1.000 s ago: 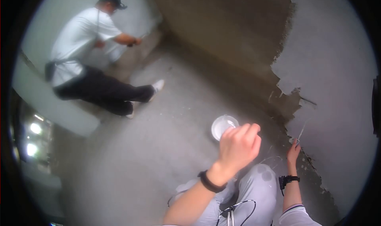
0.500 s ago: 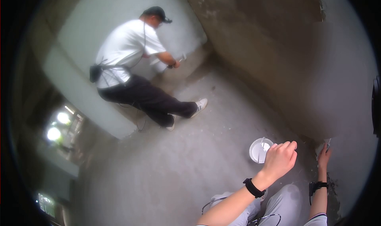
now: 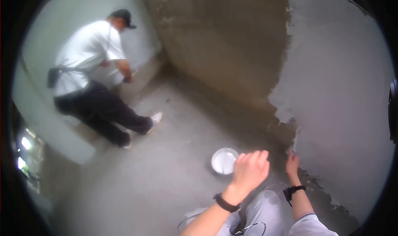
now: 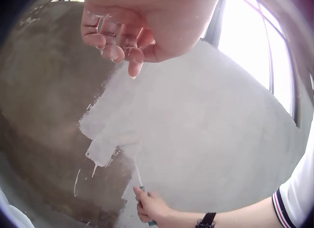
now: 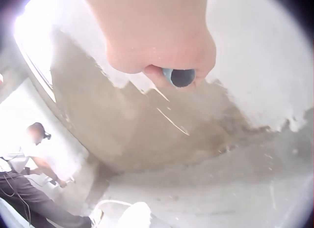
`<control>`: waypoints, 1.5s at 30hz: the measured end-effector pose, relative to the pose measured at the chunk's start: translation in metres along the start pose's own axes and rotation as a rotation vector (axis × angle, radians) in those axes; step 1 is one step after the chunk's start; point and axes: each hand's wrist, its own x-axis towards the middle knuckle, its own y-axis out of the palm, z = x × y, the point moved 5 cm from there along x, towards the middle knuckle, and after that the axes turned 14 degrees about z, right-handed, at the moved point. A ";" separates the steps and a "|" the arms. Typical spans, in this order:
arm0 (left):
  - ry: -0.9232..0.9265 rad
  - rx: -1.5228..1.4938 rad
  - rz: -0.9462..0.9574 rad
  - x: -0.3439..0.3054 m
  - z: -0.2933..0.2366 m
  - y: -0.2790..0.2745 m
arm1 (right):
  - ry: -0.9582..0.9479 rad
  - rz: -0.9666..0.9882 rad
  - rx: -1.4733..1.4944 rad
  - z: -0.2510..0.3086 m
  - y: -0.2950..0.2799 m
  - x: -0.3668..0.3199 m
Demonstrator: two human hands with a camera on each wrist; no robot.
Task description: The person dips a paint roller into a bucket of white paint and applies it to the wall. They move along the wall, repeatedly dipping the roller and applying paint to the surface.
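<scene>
My left hand (image 3: 251,169) hangs in the air beside a round white bucket (image 3: 224,161) on the floor. In the left wrist view its fingers (image 4: 114,53) are loosely bent and hold nothing, with pale smears on them. My right hand (image 3: 292,165) grips the blue-green handle (image 5: 182,78) of a tool, its hollow end showing in the right wrist view. The tool's thin shaft (image 4: 139,174) reaches up over the ragged lower edge of the pale coating (image 3: 340,91) on the wall. I cannot make out the tool's head clearly.
A person in a white shirt (image 3: 85,49) and dark cap leans toward the far wall at the left. Bare brown wall (image 3: 224,49) adjoins the coating, and grey floor (image 3: 137,182) runs below. My knee (image 3: 263,209) is near the bucket. A bright window (image 4: 250,46) stands above the coated wall.
The head view has swung one way and back. The right hand and tool stay at the wall, with the tool's position shifted a little. The other person's arm is lower. My left hand remains beside the bucket.
</scene>
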 end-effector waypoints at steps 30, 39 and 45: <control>0.004 -0.045 -0.041 0.002 -0.008 0.004 | -0.030 -0.013 -0.229 -0.026 -0.025 0.008; 0.007 -0.015 -0.049 0.010 0.003 0.000 | 0.069 0.012 -0.270 -0.115 -0.057 -0.040; -0.001 -0.032 -0.034 0.005 -0.008 0.003 | -0.068 0.101 -0.080 0.024 0.003 0.039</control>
